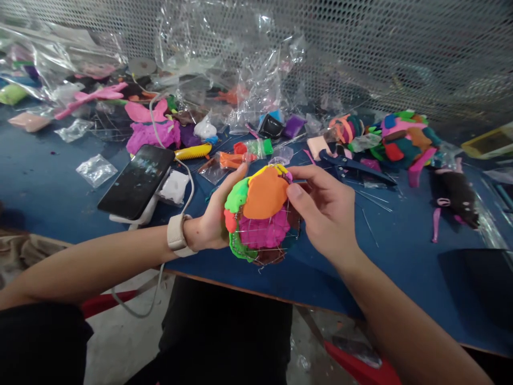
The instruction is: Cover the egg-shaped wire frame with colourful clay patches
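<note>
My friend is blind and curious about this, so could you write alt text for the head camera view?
Two hands, left and right, hold a wire-mesh ball patched with bright clay over a cluttered blue table.

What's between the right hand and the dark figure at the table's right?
Several loose thin wires on the blue tabletop, nearer the right hand than the dark figure. Visible in the head view.

The light is soft and a bit dim. Shiny white spots gleam on the crinkly clear plastic wrap (264,80). The edges look stretched and blurry, and the lower right corner is dark.
</note>
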{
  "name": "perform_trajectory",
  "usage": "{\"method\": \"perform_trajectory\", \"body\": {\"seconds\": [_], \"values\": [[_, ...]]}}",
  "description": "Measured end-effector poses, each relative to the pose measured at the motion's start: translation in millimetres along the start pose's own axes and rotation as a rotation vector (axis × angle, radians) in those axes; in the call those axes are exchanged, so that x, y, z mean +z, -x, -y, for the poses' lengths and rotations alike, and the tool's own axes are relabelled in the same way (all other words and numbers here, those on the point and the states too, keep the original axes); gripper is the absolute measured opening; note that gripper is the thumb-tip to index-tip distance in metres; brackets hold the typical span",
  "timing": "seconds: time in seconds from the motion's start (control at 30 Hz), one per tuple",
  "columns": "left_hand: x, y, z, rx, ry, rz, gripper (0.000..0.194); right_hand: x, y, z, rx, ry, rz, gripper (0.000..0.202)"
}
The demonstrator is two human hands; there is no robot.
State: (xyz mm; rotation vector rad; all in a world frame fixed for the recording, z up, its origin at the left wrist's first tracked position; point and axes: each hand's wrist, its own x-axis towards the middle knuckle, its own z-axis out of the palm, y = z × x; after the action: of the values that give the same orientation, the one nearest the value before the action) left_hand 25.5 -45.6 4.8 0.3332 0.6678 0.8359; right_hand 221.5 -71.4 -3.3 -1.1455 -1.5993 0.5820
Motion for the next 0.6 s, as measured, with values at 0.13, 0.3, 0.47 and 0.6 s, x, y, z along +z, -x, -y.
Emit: {"method": "perform_trajectory", "body": {"seconds": [0.13,0.3,0.47,0.6], "values": [[-0.5,0,0,-0.075,0.046,0.064,0.042,3,1,-1,-0.01,0.018,-0.002,0.035],[1.5,1,-2,-0.117,0.054,0.078,0.045,6,2,1,-0.042,0.087,-0.041,0.036],[7.6,2,-5,-0.028,-0.016,0.019,0.045,0,-1,-1,-0.038,0.044,-0.023,0.032],[10.1,1,-6,0.048,-0.003,-0.022,0.038,-6,-5,-8,-0.032,0.022,0.073,0.033]]}}
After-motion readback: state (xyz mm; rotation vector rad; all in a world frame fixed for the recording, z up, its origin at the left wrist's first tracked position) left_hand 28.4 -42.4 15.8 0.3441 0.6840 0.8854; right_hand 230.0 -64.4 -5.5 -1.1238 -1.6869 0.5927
